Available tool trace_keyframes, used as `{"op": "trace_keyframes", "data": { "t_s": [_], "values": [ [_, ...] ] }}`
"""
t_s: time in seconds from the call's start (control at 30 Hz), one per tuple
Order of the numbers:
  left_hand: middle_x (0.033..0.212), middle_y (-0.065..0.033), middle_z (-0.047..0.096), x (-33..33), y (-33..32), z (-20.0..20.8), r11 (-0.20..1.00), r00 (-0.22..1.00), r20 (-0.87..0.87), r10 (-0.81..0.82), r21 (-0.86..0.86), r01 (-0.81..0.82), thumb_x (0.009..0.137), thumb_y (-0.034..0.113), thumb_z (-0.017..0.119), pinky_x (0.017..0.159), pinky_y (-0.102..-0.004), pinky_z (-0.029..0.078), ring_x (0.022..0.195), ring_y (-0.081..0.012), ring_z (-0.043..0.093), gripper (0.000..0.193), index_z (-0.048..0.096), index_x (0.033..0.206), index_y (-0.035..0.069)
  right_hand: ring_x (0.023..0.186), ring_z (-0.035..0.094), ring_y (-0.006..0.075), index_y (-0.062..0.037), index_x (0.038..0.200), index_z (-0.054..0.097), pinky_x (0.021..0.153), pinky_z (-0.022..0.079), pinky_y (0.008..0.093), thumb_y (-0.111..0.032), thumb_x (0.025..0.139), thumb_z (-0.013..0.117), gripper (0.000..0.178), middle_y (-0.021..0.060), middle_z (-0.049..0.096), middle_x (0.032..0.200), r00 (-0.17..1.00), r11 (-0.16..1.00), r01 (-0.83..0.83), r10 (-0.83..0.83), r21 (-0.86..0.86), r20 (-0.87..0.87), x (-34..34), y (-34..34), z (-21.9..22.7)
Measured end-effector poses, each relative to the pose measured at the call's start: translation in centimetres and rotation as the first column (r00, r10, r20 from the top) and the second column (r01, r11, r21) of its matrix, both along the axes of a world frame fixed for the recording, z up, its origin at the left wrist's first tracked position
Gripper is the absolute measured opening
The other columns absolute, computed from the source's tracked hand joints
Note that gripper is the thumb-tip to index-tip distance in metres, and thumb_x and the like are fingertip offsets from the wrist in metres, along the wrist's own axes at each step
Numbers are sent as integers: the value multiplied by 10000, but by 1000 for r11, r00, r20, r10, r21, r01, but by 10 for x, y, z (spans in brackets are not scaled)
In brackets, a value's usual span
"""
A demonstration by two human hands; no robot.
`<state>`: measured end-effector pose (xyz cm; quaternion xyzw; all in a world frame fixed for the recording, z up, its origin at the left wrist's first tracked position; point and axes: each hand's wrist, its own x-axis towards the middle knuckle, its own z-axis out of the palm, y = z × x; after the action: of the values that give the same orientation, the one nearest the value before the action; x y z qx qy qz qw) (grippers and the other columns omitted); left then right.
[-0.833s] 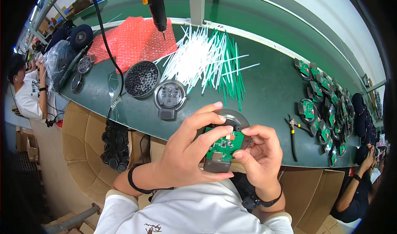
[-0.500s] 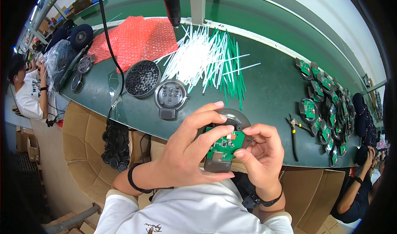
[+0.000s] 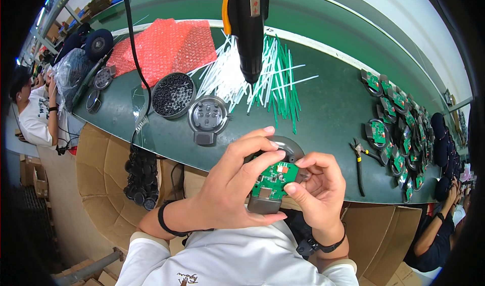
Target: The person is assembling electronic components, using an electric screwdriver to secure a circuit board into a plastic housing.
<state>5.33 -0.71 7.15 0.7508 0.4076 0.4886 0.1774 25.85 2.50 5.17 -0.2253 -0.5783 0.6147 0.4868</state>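
Between my hands, just over the table's near edge, is a dark grey headphone-like plastic housing [image 3: 265,205] with a green circuit board [image 3: 273,181] lying in it. My left hand [image 3: 227,180] wraps its far left side, fingers over the rim and thumb along the bottom. My right hand [image 3: 321,187] pinches the right side, its thumb at the board's edge. A black electric screwdriver [image 3: 247,33] with an orange switch hangs above the table, tip down, touched by neither hand. A similar housing part [image 3: 208,116] lies beside a round tray [image 3: 188,111] of small black screws.
White and green strips [image 3: 242,74] lie piled beside red bubble wrap [image 3: 166,46]. Cutting pliers [image 3: 359,167] rest at the right, near many housings with boards [image 3: 399,134]. A black cable [image 3: 132,43] crosses the left. Co-workers [image 3: 38,109] sit at both sides.
The hanging screwdriver has swung lower and to the right, now in front of the strips. Both hands keep their hold on the housing, which has barely shifted.
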Motion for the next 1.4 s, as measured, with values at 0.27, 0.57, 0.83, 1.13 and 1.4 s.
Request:
{"op": "trace_keyframes", "data": {
  "t_s": [0.27, 0.57, 0.83, 1.13, 1.4],
  "values": [
    [1385, -199, 505, 0, 0, 1, 998, 998, 11, -63, -3, 63, 590, 313, 1003, 1103, -542, 471, 1385, -458, 498, 978, 547, 1403, 18, 1225, 641, 275, 89, 1266, 517, 945, 660, 351, 172, 902, 696, 414, 216, 609, 1250, 1000, 999, 7, -8, -31, -30, 0, -2, 2],
    [1366, -185, 505, -1, 0, -6, 999, 999, -10, -44, 14, 45, 619, 275, 1026, 1098, -562, 464, 1367, -468, 510, 872, 582, 1333, 44, 1250, 621, 268, 86, 1267, 519, 954, 657, 347, 178, 901, 692, 416, 206, 601, 1264, 999, 999, 3, -4, -42, -38, -1, -2, 0],
    [1356, -192, 525, 2, 0, -2, 1000, 1000, 3, -14, 10, 14, 545, 174, 1014, 1053, -513, 517, 1343, -449, 545, 869, 593, 1291, 29, 1228, 633, 259, 86, 1260, 518, 948, 656, 340, 174, 902, 694, 408, 211, 609, 1256, 999, 999, 3, -5, -54, -33, -1, -2, 0],
    [1359, -195, 528, 2, -1, -4, 1000, 1000, -11, -4, 2, 4, 546, 172, 1013, 1054, -512, 517, 1342, -455, 545, 860, 595, 1283, 23, 1221, 637, 258, 89, 1263, 509, 946, 655, 340, 185, 898, 686, 416, 215, 609, 1261, 1000, 998, 5, -7, -55, -26, -1, -2, -2],
    [1377, -193, 519, 2, 0, -5, 1000, 1000, 4, -20, 7, 20, 563, 209, 1012, 1066, -519, 507, 1349, -450, 535, 905, 587, 1342, 32, 1219, 638, 257, 91, 1254, 517, 940, 657, 341, 190, 896, 681, 406, 212, 610, 1250, 1000, 999, 12, -13, -47, -20, -1, -2, -2]
  ]
}}
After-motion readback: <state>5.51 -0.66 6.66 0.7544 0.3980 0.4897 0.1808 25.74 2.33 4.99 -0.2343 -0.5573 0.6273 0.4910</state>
